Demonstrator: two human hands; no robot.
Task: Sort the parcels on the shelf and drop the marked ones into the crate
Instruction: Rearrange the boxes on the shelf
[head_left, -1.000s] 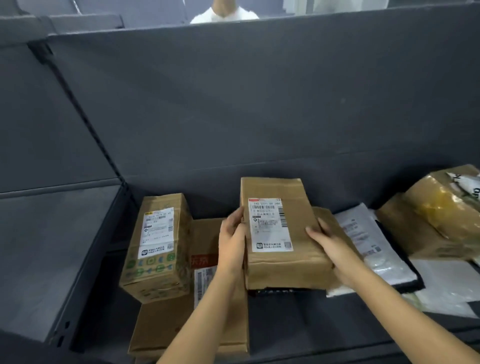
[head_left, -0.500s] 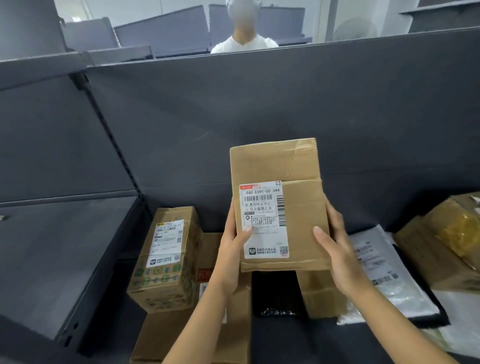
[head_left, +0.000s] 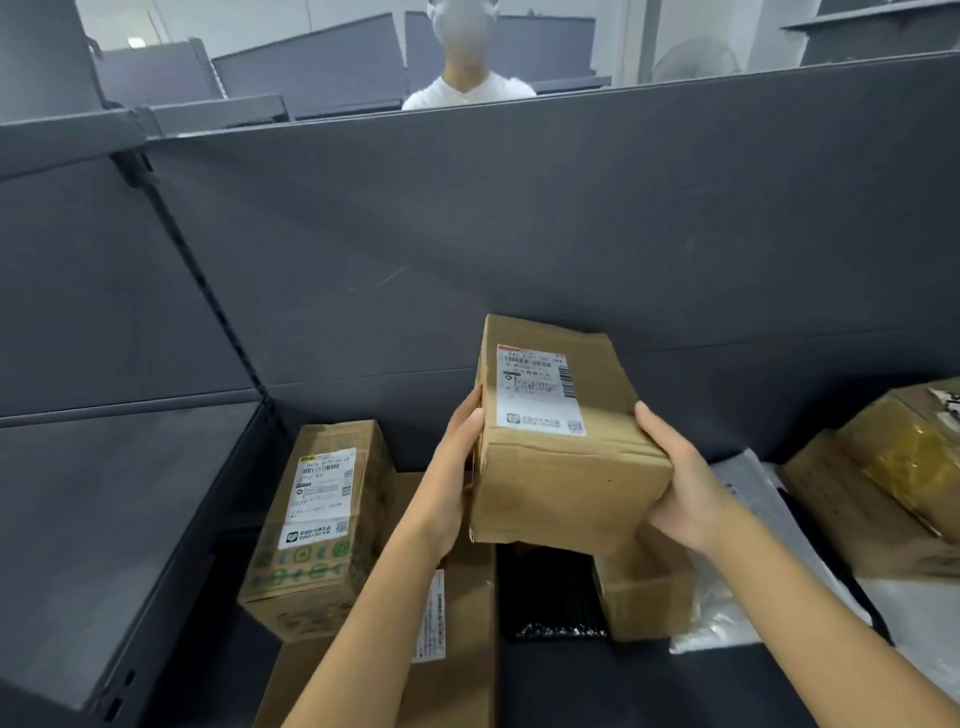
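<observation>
Fingers (head_left: 470, 415) of my left hand (head_left: 452, 483) and right hand (head_left: 680, 488) clamped the sides of a brown parcel (head_left: 561, 447), lifted above the shelf (head_left: 649, 691), label up. Beneath lay a smaller box (head_left: 649, 597); left stood a green-printed parcel (head_left: 317, 525). Beyond, a grey back panel (head_left: 519, 234).

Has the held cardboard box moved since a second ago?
Yes. The cardboard box, held in the left hand and right hand, has risen off the parcels and now hangs above the green-printed box beside it.
</observation>
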